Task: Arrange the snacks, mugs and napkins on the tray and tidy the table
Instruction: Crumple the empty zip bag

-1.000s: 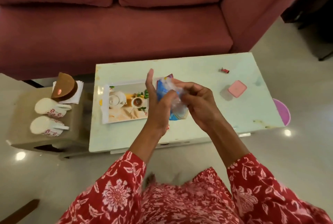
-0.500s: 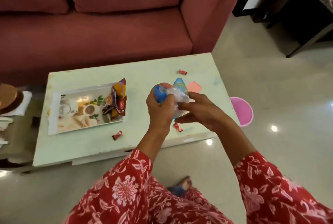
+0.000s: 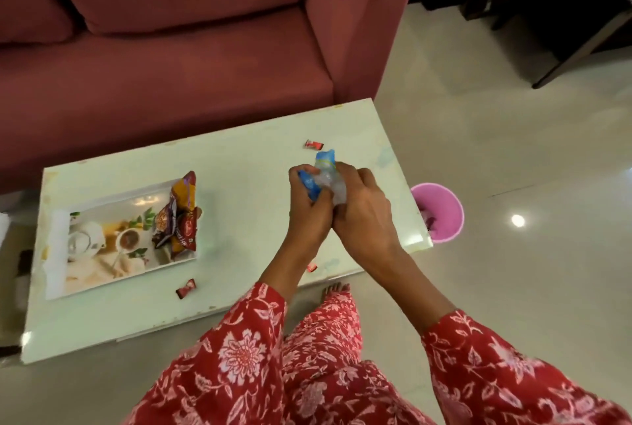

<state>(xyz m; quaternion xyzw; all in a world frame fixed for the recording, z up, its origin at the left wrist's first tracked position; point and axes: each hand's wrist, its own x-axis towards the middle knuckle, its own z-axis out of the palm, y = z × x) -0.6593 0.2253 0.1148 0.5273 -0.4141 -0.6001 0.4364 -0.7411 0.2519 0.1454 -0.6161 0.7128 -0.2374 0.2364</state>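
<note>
Above the table's (image 3: 239, 165) right end, our left hand (image 3: 307, 206) and right hand (image 3: 359, 209) both grip a crumpled blue-and-clear wrapper (image 3: 323, 175). We should squeeze it compact, then drop it into the pink bin (image 3: 441, 209) just beside the table.

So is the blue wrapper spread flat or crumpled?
Crumpled: the blue wrapper is bunched between the left hand and right hand, over the table.
</note>
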